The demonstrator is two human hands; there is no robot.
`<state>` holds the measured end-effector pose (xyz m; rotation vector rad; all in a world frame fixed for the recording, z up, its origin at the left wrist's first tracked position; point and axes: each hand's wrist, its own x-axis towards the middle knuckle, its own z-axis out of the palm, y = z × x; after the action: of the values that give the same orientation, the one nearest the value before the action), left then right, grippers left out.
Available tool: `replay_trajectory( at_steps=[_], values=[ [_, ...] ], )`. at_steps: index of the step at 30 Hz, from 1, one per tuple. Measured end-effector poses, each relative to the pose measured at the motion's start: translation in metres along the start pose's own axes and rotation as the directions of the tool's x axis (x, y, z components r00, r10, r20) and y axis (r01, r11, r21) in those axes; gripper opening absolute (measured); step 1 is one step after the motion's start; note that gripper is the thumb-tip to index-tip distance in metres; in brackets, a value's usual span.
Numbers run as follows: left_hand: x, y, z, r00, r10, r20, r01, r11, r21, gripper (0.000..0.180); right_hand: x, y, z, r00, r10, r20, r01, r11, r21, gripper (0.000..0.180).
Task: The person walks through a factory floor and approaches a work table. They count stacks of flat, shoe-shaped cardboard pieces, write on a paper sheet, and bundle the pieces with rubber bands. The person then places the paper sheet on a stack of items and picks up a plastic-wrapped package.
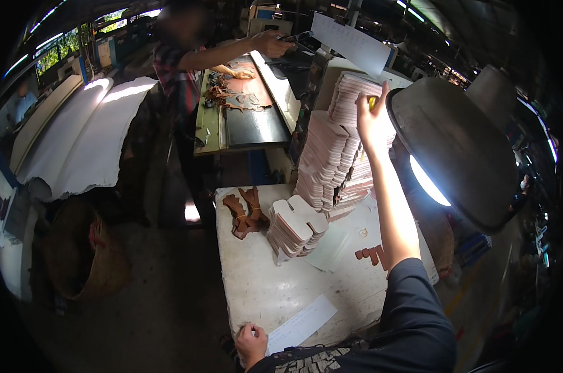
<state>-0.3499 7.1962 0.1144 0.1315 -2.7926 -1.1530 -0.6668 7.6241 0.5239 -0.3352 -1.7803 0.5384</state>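
Note:
My right hand (373,118) is raised at the end of an outstretched arm, beside the top of a tall stack of pale cut pieces (334,146). Its fingers are closed around a small yellow object (372,103) whose kind I cannot make out. Low at the table's near edge, my left hand (251,344) rests with curled fingers; whatever it may hold is hidden. A white paper slip (303,323) with writing lies right beside it. Farther up the table sits a shorter stack of pale slotted pieces (297,225).
A large lamp (455,149) hangs lit to the right of my arm. Brown leather pieces (243,212) and small brown strips (372,254) lie on the white table (247,280). Across from me, a person (182,68) reaches over a workbench (256,130). A woven basket (107,261) stands left.

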Motion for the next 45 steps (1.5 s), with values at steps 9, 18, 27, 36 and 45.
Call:
replay_trajectory(
  at_steps=[9,18,27,36,45],
  values=[
    [0.0,-0.001,0.003,0.998,0.055,-0.006,-0.055,0.998,0.04,0.012,0.056,-0.035,0.02,0.95,0.302,0.077,-0.303,0.837,0.455,0.025],
    [0.0,0.001,0.002,0.997,0.071,-0.029,-0.07,0.997,0.032,0.013,-0.055,-0.063,-0.052,0.813,0.277,0.512,-0.582,0.411,0.702,0.035],
    [0.009,-0.021,-0.01,0.955,-0.023,0.295,0.14,0.913,-0.382,0.023,-0.273,0.024,-0.195,0.218,0.495,0.841,-0.976,0.102,0.193,0.023],
    [0.029,-0.017,-0.037,0.736,-0.138,0.663,0.626,0.511,-0.589,0.043,-0.478,0.109,-0.272,0.42,0.828,0.372,-0.775,0.54,-0.328,0.04],
    [-0.042,0.023,-0.07,0.456,0.044,0.889,0.884,0.096,-0.458,0.032,-0.487,0.026,-0.316,-0.282,0.304,0.91,-0.668,0.619,-0.413,0.039]
  ],
)
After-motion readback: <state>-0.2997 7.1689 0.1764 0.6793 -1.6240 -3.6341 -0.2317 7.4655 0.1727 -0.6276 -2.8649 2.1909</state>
